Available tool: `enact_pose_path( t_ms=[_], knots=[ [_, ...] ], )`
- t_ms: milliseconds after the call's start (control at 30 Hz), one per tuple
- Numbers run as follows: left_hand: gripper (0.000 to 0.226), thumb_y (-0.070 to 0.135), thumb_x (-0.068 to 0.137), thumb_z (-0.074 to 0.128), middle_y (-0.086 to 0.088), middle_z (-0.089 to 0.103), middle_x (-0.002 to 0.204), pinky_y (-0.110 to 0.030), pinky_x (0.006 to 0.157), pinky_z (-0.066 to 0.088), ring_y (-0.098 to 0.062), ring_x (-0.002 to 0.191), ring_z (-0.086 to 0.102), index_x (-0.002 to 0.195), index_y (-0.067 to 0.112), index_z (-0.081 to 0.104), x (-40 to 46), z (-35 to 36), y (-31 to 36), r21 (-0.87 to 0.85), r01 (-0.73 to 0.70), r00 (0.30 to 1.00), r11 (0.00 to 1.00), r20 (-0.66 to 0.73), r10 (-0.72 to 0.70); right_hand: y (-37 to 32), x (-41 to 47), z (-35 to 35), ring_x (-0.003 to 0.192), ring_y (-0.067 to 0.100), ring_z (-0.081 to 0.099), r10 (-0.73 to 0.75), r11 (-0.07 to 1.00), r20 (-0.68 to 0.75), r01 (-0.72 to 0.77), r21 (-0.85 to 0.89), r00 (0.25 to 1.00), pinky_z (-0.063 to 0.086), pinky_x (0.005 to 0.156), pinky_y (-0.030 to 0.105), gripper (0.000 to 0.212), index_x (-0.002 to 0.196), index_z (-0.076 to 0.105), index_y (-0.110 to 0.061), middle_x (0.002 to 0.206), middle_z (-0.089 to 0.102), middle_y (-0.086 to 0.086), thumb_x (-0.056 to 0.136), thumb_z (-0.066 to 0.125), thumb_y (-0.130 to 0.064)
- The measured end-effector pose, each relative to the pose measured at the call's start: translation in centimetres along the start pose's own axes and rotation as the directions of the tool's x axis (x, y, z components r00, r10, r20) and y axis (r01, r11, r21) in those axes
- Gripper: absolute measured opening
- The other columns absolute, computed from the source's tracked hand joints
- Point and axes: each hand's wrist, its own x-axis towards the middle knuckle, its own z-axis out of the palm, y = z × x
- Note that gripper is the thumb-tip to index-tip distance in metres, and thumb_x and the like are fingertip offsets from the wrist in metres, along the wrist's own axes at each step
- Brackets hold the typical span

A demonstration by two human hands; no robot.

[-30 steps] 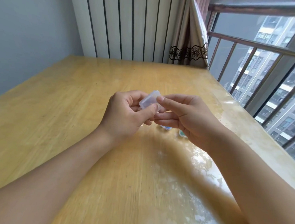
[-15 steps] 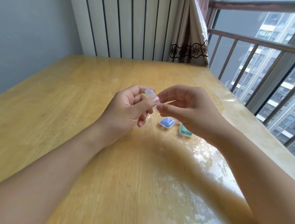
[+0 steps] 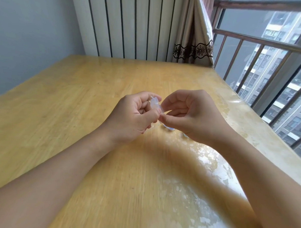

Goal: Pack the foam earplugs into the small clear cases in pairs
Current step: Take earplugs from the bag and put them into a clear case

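A small clear case (image 3: 155, 104) is held up above the middle of the wooden table (image 3: 60, 99). My left hand (image 3: 134, 118) grips it between thumb and fingers. My right hand (image 3: 194, 114) pinches the case's near edge with thumb and forefinger. Whether the case is open or holds earplugs I cannot tell. Under my right hand only slivers of two cases lying on the table show: one (image 3: 169, 128) below the fingers, another (image 3: 185, 135) by the heel of the hand. No loose earplugs are in view.
The table's right edge (image 3: 260, 118) runs along a window with metal railing bars (image 3: 252, 54). A curtain (image 3: 193, 33) hangs at the far right corner, and a white ribbed panel (image 3: 126, 25) stands behind the table.
My right hand has lowered and now hides the blue and green filled cases that lay in view half a second ago. The clear case has stayed between both hands, turned slightly.
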Motion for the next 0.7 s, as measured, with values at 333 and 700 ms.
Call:
enact_pose_path(
  t_ms=[333, 700],
  knots=[
    [0.052, 0.035, 0.078, 0.074, -0.001, 0.063, 0.088, -0.029, 0.064, 0.057, -0.018, 0.064, 0.065, 0.126, 0.017, 0.065, 0.3, -0.3, 0.9, -0.126, -0.031, 0.998, 0.992, -0.060, 0.024, -0.9, 0.1, -0.7, 0.096, 0.034, 0.076, 0.135, 0.831, 0.183, -0.212, 0.514, 0.974, 0.061, 0.087, 0.032, 0.041, 0.118, 0.061, 0.008, 0.103, 0.076, 0.024, 0.081, 0.072, -0.007],
    [0.056, 0.027, 0.081, 0.083, 0.015, 0.068, 0.100, -0.016, 0.075, 0.057, 0.000, 0.090, 0.064, 0.133, 0.017, 0.063, -0.4, 0.7, 0.9, 0.190, -0.147, 0.966, 0.971, -0.181, 0.182, -1.4, 0.0, 0.0, 0.071, 0.023, 0.077, 0.198, 0.928, 0.032, -0.197, 0.315, 0.980, 0.064, 0.069, 0.034, 0.015, 0.098, 0.065, 0.003, 0.079, 0.077, 0.015, 0.091, 0.072, -0.010]
  ],
)
